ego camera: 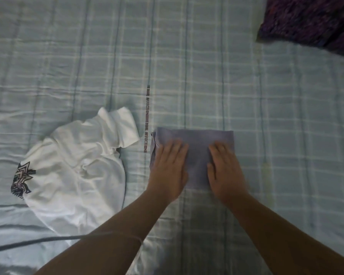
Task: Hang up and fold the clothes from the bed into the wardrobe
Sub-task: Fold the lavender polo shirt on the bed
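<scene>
Bed: one, with a pale checked sheet.
Garments, three in all:
- folded lilac-grey garment: one.
- crumpled white T-shirt: one, bearing one dark printed motif.
- dark purple patterned cloth: one, only partly in view at the far corner.

Hands: two, the left hand and the right hand.
Forearms: two, bare.
Printed lettering strip on the sheet: one, its wording appearing twice.
Dark cord-like line on the near side: one; cable or crease cannot be told.
</scene>
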The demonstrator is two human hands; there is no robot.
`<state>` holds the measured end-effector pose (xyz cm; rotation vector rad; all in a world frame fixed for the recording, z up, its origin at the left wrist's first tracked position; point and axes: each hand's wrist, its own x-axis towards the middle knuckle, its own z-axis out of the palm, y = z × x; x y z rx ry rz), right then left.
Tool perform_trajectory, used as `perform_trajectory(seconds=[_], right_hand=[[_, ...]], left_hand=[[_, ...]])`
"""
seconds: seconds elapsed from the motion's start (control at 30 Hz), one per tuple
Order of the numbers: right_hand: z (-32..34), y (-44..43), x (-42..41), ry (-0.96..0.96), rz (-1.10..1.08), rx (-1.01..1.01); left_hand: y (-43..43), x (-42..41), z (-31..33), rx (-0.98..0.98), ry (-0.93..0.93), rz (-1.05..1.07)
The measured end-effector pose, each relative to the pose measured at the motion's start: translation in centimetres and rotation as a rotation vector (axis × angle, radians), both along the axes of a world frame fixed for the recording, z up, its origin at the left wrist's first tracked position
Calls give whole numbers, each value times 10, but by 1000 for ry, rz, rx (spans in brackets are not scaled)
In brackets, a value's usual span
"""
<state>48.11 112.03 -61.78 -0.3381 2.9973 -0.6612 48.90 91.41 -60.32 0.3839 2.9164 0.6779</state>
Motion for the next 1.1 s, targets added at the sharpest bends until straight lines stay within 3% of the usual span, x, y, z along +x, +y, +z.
perform_trajectory(seconds=[0.17,0.3,0.37,0.43,0.53,0.63,0.7,0.83,0.97,1.1], right_hand=[[-29,13,2,-125,-53,221],[-32,19,-2,-221,0,257],[-30,18,-4,-214,-31,184],[-22,15,-8,-199,-166,-16],[-5,9,-13,-191,-563,-292],[0,6,-13,-321,-874,-320],[1,6,-12,-402,-859,-269],[6,10,-15,-546,-827,-226],[11,15,-18,-657,-853,-255],[12,23,-15,-660,-823,-450]], left_hand=[[-12,8,-37,-234,-126,95],[-21,18,-43,-245,-173,54],[-19,15,-41,-202,-150,73],[-19,9,-33,-70,-84,154],[-20,6,-13,115,-50,518],[-23,3,2,231,-369,920],[-26,-4,7,205,-555,953],[-31,-15,5,391,-843,964],[-42,-20,-5,406,-875,894],[-48,-18,-9,636,-951,915]])
